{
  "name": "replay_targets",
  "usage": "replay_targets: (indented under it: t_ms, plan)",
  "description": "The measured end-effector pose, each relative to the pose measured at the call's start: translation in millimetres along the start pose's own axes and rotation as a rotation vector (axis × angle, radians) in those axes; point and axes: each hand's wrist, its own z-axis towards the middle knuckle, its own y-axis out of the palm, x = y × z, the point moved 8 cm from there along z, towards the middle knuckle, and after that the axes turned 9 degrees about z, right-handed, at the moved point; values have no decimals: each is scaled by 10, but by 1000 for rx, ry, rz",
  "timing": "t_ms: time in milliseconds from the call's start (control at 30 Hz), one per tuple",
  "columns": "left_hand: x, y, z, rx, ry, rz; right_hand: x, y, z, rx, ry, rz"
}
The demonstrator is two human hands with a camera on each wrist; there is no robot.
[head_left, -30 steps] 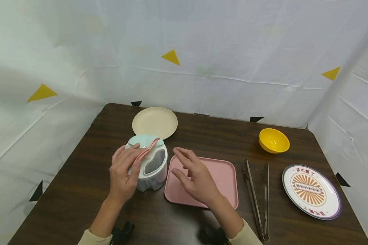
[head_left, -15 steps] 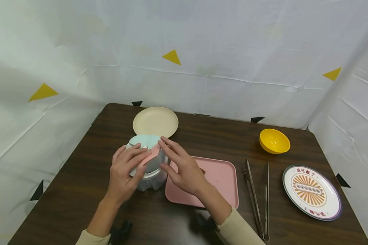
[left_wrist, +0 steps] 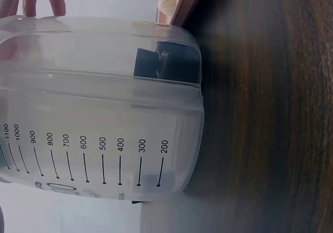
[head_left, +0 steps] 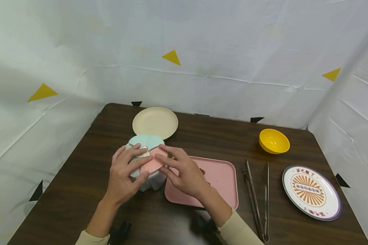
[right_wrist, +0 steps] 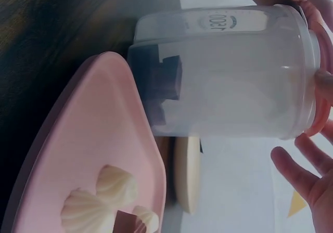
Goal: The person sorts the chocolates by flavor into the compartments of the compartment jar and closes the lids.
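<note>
A clear measuring container (head_left: 150, 182) with a mint lid (head_left: 144, 139) and a pink lid flap (head_left: 153, 164) stands on the dark table, just left of a pink tray (head_left: 220, 177). My left hand (head_left: 129, 166) grips the container from the left, fingers over the lid and thumb on its front. My right hand (head_left: 171, 166) lies with straight fingers pressing the pink flap flat. The left wrist view shows the container's wall (left_wrist: 104, 113) with its printed scale. In the right wrist view the container (right_wrist: 223, 72) appears next to the tray (right_wrist: 93, 139), which holds white dumpling-like pieces (right_wrist: 104, 196).
A cream plate (head_left: 155, 121) lies behind the container. A yellow bowl (head_left: 274, 141) sits at the back right. Metal tongs (head_left: 257, 197) lie right of the tray, and a patterned plate (head_left: 311, 191) is near the right edge. White sheeting walls in the table.
My right hand moved left from above the tray onto the container. The pink flap, raised a second ago, now lies flat under its fingers. The left hand kept its hold.
</note>
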Motion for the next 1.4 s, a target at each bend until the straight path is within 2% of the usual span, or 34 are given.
replay_targets:
  t_ms: [233, 633, 1167, 1400]
  plan:
    - [0, -12, 7, 34, -12, -24, 18, 10, -35, 8, -1, -8]
    - [9, -13, 11, 43, -1, -30, 13, 17, -61, 22, -29, -41]
    - [29, -9, 13, 4, 20, 54, 30, 20, -82, 41, -9, -39]
    - [43, -31, 10, 43, 13, 76, 17, 32, -79, 6, 10, -58]
